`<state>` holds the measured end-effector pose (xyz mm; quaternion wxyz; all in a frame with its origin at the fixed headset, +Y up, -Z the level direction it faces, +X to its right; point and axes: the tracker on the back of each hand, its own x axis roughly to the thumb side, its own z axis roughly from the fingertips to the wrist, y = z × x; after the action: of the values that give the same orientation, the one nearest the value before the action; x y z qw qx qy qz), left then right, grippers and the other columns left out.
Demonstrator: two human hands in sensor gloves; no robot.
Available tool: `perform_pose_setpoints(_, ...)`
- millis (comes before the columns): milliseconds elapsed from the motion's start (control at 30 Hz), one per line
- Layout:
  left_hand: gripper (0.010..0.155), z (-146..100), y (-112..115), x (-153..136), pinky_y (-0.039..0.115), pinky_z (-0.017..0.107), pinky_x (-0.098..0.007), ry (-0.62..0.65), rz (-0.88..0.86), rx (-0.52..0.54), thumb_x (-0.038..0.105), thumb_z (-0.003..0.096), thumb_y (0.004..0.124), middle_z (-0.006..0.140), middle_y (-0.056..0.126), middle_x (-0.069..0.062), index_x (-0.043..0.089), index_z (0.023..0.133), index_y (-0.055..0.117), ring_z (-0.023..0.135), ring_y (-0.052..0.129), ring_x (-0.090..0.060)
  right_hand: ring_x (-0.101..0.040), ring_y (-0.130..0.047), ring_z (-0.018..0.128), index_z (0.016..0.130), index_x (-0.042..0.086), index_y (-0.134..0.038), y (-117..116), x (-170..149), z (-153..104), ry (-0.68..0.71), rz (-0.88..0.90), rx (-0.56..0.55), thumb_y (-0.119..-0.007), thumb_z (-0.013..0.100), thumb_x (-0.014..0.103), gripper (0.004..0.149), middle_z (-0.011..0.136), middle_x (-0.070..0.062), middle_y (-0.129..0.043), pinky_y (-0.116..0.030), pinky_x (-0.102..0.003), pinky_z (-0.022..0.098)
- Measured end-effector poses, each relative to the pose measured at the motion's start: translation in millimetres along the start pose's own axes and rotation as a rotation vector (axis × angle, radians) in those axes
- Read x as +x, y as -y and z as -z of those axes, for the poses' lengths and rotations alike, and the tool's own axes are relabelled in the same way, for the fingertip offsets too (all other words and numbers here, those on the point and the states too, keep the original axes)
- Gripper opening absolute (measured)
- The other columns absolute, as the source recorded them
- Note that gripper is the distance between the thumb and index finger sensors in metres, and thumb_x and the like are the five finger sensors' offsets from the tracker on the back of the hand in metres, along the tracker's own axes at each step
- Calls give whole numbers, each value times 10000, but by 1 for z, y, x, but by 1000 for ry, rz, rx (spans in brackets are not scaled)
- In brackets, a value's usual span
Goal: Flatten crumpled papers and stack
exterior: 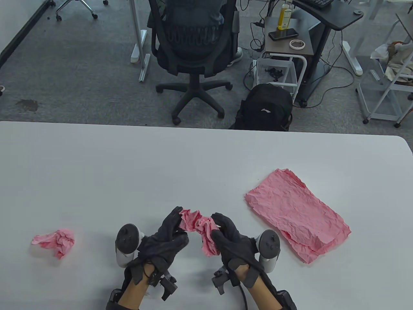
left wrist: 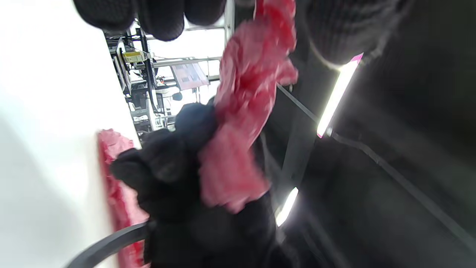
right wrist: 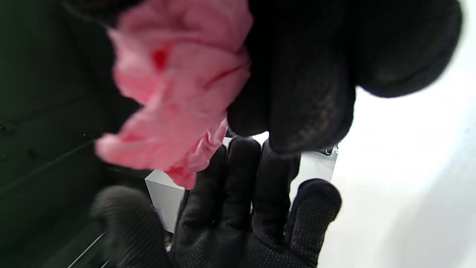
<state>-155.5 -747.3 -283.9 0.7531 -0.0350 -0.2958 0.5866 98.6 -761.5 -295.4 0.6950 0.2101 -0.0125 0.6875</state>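
Above table (exterior: 129,168), both hands pinching crumpled paper (exterior: 200,227)

Black knit sensor gloves (exterior: 167,239), grey-white trackers (exterior: 127,243), black cables (exterior: 242,290)

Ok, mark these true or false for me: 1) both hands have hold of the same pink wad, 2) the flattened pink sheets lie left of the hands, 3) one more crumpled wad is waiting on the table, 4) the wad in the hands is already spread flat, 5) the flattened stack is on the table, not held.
1) True: the left hand and right hand each pinch an end of the crumpled pink paper.
2) False: the flattened pink sheets lie to the right of the hands.
3) True: a second crumpled wad sits on the white table, left of the hands.
4) False: it is bunched and wrinkled between the hands.
5) True: no hand touches it.
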Motion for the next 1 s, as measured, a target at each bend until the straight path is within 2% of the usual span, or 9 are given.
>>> perform_pose_setpoints(100, 991, 3, 10, 0, 629, 696, -586, -33, -1, -55, 668, 480, 790, 1130, 441, -122, 160, 1148, 263, 1012, 655, -391, -331, -1044, 364, 967, 45, -616, -12, -1, 0, 0, 63, 175, -718, 523, 324, 534, 628, -176, -991, -833, -534, 316)
perform_pose_setpoints(167, 746, 1, 8, -5, 690, 660, -546, -77, -114, 35, 562, 513, 802, 1035, 662, -93, 192, 1103, 537, 874, 830, -346, -344, -1044, 355, 958, 52, -637, -16, 1, -1, 0, -3, 159, -718, 521, 322, 519, 615, -183, -998, -828, -544, 307)
perform_pose_setpoints(233, 668, -2, 0, -9, 715, 632, -535, -116, -108, 106, 521, 521, 813, 975, 739, -80, 188, 1067, 619, 802, 887, -320, -390, -1026, 373, 953, 30, -651, -15, 6, -3, 14, -136, 85, -729, 521, 350, 543, 624, -201, -992, -803, -577, 318)
perform_pose_setpoints(333, 656, -7, -9, -5, 782, 565, -500, -117, 64, 240, 515, 508, 818, 884, 819, -87, 158, 1035, 662, 694, 965, -274, -489, -833, 712, 1051, 128, -499, -19, 20, -6, 178, -428, 97, -837, 461, 534, 792, 950, -238, -727, -707, -620, 462)
perform_pose_setpoints(433, 668, -1, -1, 2, 782, 584, -500, -67, 95, 133, 486, 508, 817, 916, 813, -86, 163, 1061, 628, 731, 967, -283, -515, -635, 884, 1089, 155, -270, -33, 29, -9, 146, -638, 226, -835, 474, 579, 936, 1066, -223, -513, -589, -668, 567)
perform_pose_setpoints(500, 672, 0, 6, 3, 757, 619, -504, -59, 27, 85, 450, 518, 815, 953, 765, -97, 169, 1083, 582, 785, 936, -293, -458, -779, 805, 1070, 140, -365, -32, 29, -10, 177, -670, 103, -820, 498, 446, 793, 987, -199, -670, -672, -621, 534)
perform_pose_setpoints(700, 641, 0, -4, -6, 748, 650, -479, -36, -120, 87, 450, 524, 823, 933, 802, -20, 228, 1081, 597, 757, 959, -221, -424, -1000, 530, 896, 53, -762, -5, 9, -1, 1, -107, 22, -755, 517, 304, 455, 721, -201, -967, -782, -579, 399)
perform_pose_setpoints(800, 657, 0, 0, -8, 720, 670, -493, -29, -201, 51, 438, 532, 817, 961, 763, -27, 233, 1099, 556, 790, 924, -235, -387, -1030, 464, 852, 59, -811, -3, 4, -1, -37, -59, 0, -773, 503, 298, 425, 647, -175, -1005, -810, -556, 358)
perform_pose_setpoints(1000, 621, 0, -1, -11, 688, 694, -509, -35, -298, 36, 408, 538, 801, 1020, 689, -27, 256, 1093, 565, 855, 869, -252, -400, -922, 685, 898, 180, -736, 7, 2, -3, -35, 23, -103, -712, 514, 313, 406, 857, -131, -871, -756, -556, 486)
